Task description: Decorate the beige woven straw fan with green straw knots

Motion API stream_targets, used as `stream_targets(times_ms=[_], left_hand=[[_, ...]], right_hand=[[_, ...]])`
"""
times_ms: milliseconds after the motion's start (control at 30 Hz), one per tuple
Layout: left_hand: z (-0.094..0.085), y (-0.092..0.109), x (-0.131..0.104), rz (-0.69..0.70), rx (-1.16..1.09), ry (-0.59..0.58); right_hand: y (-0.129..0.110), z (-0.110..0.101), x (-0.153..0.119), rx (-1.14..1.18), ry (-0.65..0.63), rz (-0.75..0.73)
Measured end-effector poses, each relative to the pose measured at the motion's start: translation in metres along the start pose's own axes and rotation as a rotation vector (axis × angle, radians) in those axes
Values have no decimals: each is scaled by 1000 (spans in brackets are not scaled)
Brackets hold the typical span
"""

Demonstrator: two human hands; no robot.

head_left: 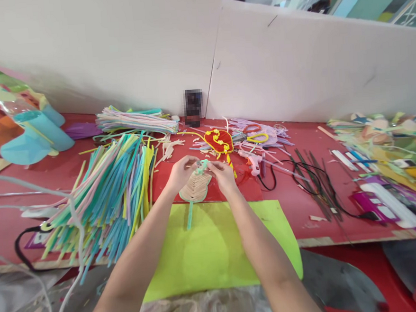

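A beige leaf-like piece (193, 189) with a mint green edge lies at the middle, its green stem (190, 215) pointing toward me over the lime green sheet (214, 250). At its far end is a small mint green curled piece (203, 166). My left hand (184, 171) pinches this green piece from the left, fingers closed. From the right, my right hand (222, 173) pinches the same piece between thumb and fingers. Just beyond my hands lies a red piece with yellow trim (219, 141).
Bundles of pastel fuzzy sticks (107, 196) fill the left. A pink glue gun (254, 162), scissors (258, 137) and dark rods (315, 182) lie to the right, with a power strip (393, 205). A white wall (133, 52) stands behind.
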State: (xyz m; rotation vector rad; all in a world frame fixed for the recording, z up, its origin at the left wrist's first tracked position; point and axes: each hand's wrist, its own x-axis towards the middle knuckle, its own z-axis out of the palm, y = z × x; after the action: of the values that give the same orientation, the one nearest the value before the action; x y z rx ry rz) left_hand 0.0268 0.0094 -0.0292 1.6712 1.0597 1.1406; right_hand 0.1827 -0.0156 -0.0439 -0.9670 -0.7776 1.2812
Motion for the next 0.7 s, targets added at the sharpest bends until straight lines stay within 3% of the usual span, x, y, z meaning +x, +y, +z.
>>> stream_targets(times_ms=[233, 500, 700], left_hand=[[10, 2, -5, -59, -60, 59], [18, 1, -8, -106, -377, 96], [21, -1, -9, -72, -343, 143]], right_hand=[[3, 5, -4, -35, -32, 6], [8, 12, -8, -60, 29, -37], [12, 18, -11, -45, 82, -47]])
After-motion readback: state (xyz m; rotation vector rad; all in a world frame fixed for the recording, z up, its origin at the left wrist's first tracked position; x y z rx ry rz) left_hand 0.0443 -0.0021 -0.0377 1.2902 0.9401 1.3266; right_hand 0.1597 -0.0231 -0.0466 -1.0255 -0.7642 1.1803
